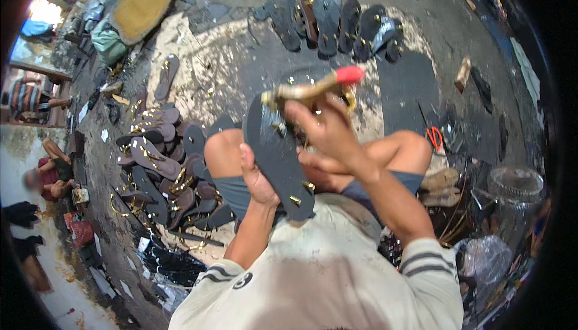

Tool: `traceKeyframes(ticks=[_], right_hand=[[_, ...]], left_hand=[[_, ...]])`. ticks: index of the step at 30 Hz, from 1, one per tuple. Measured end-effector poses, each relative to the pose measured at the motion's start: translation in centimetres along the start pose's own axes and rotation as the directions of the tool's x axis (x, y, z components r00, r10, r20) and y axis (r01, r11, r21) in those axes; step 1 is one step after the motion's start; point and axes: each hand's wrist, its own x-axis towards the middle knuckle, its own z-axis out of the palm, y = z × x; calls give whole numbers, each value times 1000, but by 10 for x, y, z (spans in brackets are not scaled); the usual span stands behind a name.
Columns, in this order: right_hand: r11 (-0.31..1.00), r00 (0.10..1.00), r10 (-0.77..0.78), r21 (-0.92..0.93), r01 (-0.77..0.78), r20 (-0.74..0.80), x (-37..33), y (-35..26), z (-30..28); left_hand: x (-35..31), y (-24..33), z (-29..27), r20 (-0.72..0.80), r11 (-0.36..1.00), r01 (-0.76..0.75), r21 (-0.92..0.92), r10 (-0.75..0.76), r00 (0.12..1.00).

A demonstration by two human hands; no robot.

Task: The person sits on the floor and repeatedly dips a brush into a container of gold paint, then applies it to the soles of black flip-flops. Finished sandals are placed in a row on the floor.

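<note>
While the left hand [262,186] grips a dark, flat sandal [274,158], apparently underside up, at the frame's centre, the right hand [328,128] holds a blurred wooden tool [310,91] with a red end. Work on it looks unfinished, metal bits [295,200] jutting from its matte surface; glossy gold-strapped sandals [154,157] heap at left.
</note>
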Motion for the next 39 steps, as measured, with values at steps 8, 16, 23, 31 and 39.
traceKeyframes(ticks=[8,16,23,31,39], right_hand=[[928,935,352,116,-354,36,11,78,-4],[827,865,452,-467,-313,219,-24,217,15],[889,894,444,150,-432,-57,-18,158,-70],[784,764,619,202,-586,-183,-3,60,-96],[1000,970,-21,-20,17,-242,1,28,2]], left_hand=[[-22,-6,12,-173,988,57,146,-32,984],[-81,-1,-4,-359,954,266,-136,-298,884],[-68,-21,-25,-523,968,212,132,-114,845],[51,6,-39,-273,991,-41,128,74,959],[84,-10,9,-157,996,-90,-1,88,984]])
